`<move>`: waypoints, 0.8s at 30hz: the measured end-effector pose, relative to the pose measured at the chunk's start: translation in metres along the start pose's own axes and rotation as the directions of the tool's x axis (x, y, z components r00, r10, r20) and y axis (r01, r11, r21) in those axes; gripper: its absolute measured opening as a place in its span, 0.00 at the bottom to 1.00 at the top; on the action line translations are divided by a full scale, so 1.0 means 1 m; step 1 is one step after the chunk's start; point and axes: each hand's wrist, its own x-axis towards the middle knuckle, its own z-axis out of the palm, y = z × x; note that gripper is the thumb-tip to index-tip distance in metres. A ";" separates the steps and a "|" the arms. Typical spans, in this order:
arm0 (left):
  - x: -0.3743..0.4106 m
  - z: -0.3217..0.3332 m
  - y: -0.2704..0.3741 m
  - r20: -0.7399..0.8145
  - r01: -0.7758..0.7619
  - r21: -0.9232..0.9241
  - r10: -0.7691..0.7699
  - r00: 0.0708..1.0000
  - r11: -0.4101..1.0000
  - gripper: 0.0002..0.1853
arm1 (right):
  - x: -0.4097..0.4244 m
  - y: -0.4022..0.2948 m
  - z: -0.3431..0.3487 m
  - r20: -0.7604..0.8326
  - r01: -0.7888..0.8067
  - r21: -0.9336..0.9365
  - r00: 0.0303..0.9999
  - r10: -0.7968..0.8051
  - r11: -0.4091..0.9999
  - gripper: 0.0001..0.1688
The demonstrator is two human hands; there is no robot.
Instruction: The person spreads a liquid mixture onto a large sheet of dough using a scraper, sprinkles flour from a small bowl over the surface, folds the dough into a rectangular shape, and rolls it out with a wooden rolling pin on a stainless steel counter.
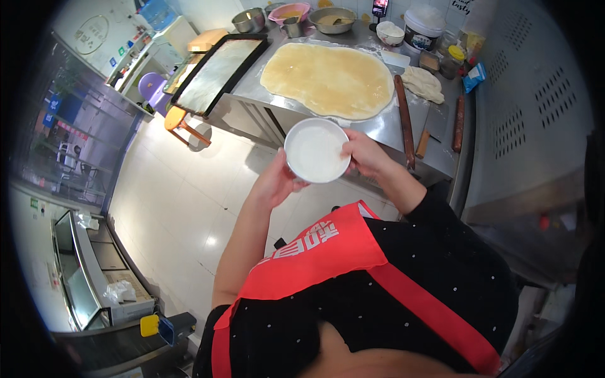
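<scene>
Between my two hands is a white bowl, held just off the front edge of the steel worktable. My left hand grips its left side from below. On the opposite side, my right hand has its thumb over the rim. The inside of the bowl looks white; whether it holds something pale cannot be made out. Beyond it, a large rolled-out sheet of dough with a yellowish, shiny coating lies flat on the worktable. Right of the sheet are a long wooden rolling pin and a folded lump of dough.
A black-rimmed baking tray juts past the table's left edge, above an orange stool. Metal bowls, a pink basin and a white tub line the back. A wooden-handled scraper and a shorter rolling pin lie at right.
</scene>
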 end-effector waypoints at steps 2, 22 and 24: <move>0.052 -0.006 0.030 0.041 -0.011 -0.015 0.011 0.999 1.000 0.24 | 0.060 -0.007 -0.025 0.000 -0.004 -0.047 1.000 0.004 0.999 0.26; 0.443 -0.096 0.147 0.109 0.270 0.355 -0.326 0.939 0.895 0.22 | 0.408 -0.055 -0.108 -0.416 -0.220 -0.838 0.850 -0.324 0.499 0.20; 0.457 -0.104 0.152 0.108 0.282 0.339 -0.335 0.936 0.898 0.24 | 0.414 -0.079 -0.118 -0.594 -0.205 -0.601 0.761 -0.261 0.772 0.16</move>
